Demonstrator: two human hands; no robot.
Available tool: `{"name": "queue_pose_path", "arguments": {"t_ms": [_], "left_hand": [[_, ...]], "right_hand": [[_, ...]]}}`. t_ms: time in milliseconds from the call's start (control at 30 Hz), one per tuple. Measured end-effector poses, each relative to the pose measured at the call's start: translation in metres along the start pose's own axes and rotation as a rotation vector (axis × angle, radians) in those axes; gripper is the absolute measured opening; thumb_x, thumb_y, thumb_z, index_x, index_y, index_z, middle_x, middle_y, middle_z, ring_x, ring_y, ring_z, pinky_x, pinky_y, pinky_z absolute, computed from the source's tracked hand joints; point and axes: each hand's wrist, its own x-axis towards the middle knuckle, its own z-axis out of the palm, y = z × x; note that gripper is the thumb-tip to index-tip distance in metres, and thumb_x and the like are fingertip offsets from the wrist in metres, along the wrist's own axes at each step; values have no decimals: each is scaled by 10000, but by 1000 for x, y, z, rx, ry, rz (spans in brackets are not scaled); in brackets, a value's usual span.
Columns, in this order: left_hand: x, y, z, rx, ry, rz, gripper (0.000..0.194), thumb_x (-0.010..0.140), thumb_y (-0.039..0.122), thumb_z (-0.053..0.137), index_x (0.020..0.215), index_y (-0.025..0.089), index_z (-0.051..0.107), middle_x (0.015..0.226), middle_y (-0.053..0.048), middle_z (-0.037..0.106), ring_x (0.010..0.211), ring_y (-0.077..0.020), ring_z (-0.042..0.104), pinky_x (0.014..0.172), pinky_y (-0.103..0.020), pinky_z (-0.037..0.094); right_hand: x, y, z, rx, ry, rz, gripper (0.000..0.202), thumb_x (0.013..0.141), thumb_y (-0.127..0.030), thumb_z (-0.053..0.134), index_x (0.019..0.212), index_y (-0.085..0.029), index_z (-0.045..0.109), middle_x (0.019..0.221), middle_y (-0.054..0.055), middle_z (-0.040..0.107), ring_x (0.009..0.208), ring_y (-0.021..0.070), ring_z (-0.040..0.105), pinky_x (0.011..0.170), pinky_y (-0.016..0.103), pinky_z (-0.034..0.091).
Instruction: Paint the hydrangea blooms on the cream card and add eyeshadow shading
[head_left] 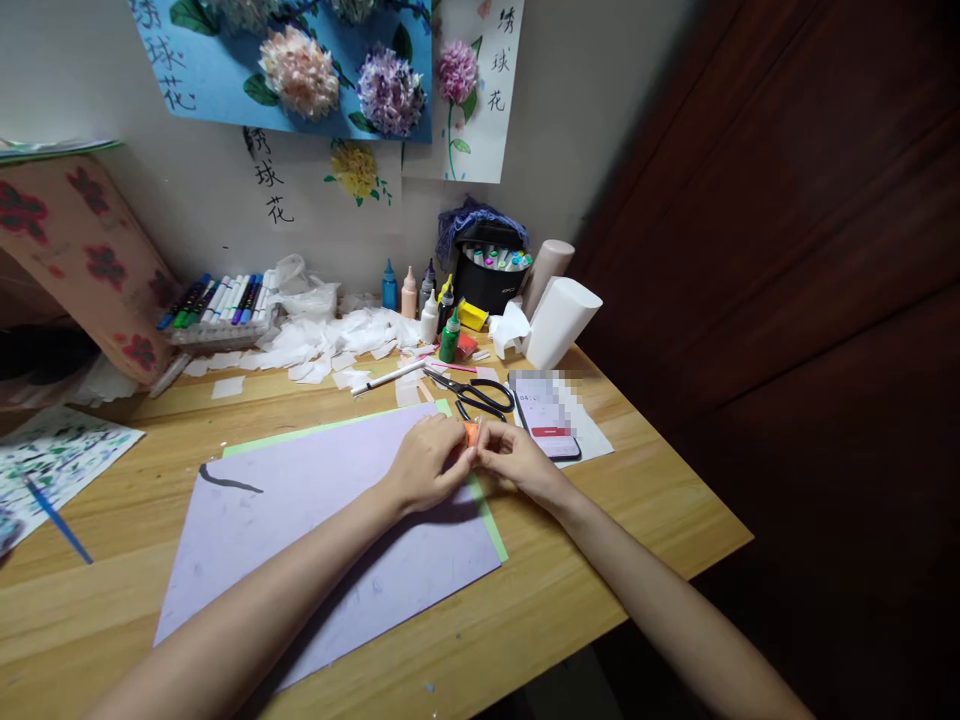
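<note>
A small orange packet (471, 432) with a bit of clear wrapping is pinched between my two hands near the purple sheet's far right corner. My left hand (429, 462) has its fingers closed on the packet's left side, over the purple sheet (300, 560). From the right, my right hand (514, 455) grips the packet between thumb and fingers. Most of the packet is hidden by the fingers. A dark curved stroke (229, 482) marks the sheet's upper left corner. Just beyond my hands lie black-handled scissors (484, 396).
A phone (546, 418) lies right of my hands. Behind stand several paint bottles (450, 340), a black marker case (487, 285) and a white roll (562, 322). Paper scraps (337, 340), boxed markers (225, 305) and a blue brush (60, 522) lie leftward. The table edge runs along the right.
</note>
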Motion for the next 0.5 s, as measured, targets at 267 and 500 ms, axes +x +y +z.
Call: {"name": "queue_pose_path", "arguments": {"t_ms": [267, 500], "left_hand": [[0, 2, 1, 47, 6, 111, 123, 785, 198, 445, 671, 193, 491, 605, -2, 527, 582, -147, 437, 584, -294, 302], [0, 2, 4, -29, 109, 32, 182, 767, 165, 435, 588, 194, 439, 530, 21, 452, 518, -122, 378, 560, -270, 298]], "right_hand": [[-8, 2, 6, -259, 42, -72, 162, 695, -120, 547, 577, -174, 450, 588, -47, 448, 590, 93, 408, 552, 215, 311], [-4, -2, 5, -201, -14, -69, 188, 756, -197, 557, 606, -178, 445, 633, -41, 469, 620, 98, 439, 586, 216, 343]]}}
